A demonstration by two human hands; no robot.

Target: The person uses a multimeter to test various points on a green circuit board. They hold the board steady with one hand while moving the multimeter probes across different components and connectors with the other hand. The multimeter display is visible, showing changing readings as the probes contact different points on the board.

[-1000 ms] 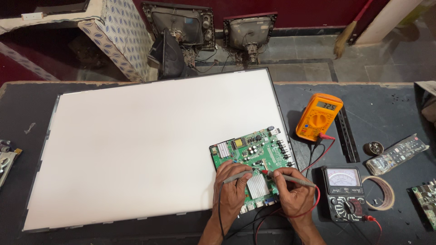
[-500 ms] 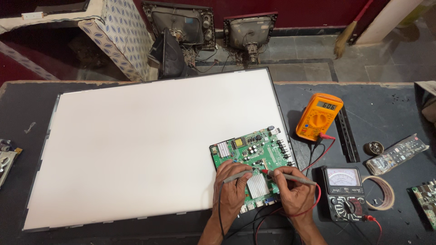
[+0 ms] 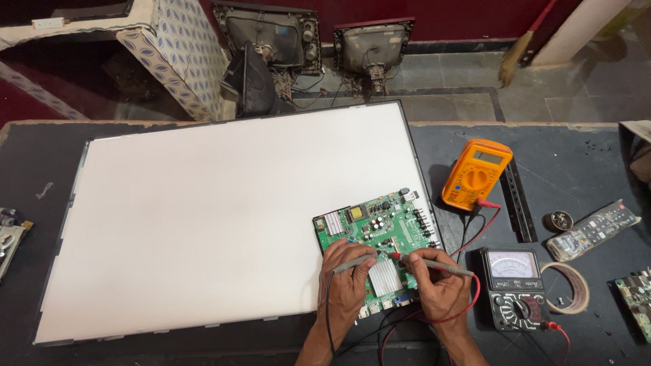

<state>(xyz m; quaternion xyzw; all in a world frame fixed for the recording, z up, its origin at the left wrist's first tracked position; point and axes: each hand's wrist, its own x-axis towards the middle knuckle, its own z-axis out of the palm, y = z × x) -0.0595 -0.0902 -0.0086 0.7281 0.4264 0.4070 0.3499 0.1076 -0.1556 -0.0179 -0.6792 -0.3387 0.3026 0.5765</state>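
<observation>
Below, hands (image 3: 393, 288) probe circuit board (image 3: 376, 227) on dark workbench (image 3: 583, 163).

Both forearms are bare, with no sleeves, gloves or rings visible.

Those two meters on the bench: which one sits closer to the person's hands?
The black meter with the needle dial, just beside the right hand. The orange meter lies farther up the bench, beyond the green circuit board.

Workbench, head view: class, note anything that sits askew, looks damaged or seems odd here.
The green circuit board lies tilted on the white panel, its right edge overhanging. On the floor behind the bench, two old picture tubes sit bare, casings off. Nothing looks spilled.
</observation>
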